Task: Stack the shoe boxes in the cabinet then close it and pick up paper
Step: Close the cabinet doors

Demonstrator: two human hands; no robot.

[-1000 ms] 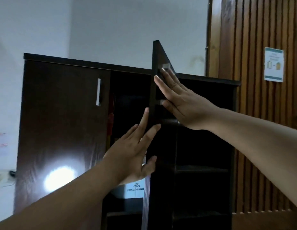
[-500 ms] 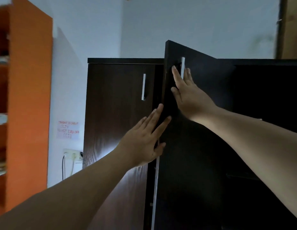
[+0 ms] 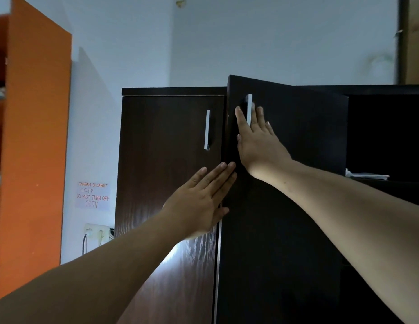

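Note:
A tall dark brown cabinet (image 3: 166, 183) fills the middle of the view. Its left door is shut; its right door (image 3: 297, 183) stands slightly ajar, swung almost to the frame. My right hand (image 3: 257, 141) lies flat on the right door, fingers spread over its silver handle (image 3: 249, 108). My left hand (image 3: 204, 202) rests flat near the door's left edge, fingers straight. Neither hand holds anything. The shoe boxes are hidden behind the doors.
An orange shelf unit (image 3: 38, 148) stands at the left. A handwritten CCTV note (image 3: 92, 195) and a wall socket (image 3: 96, 232) sit between it and the cabinet. An open dark shelf at the right holds white paper (image 3: 367, 175).
The right door has swung from wide open to nearly shut under both hands. My view has turned left, bringing the orange shelf into sight.

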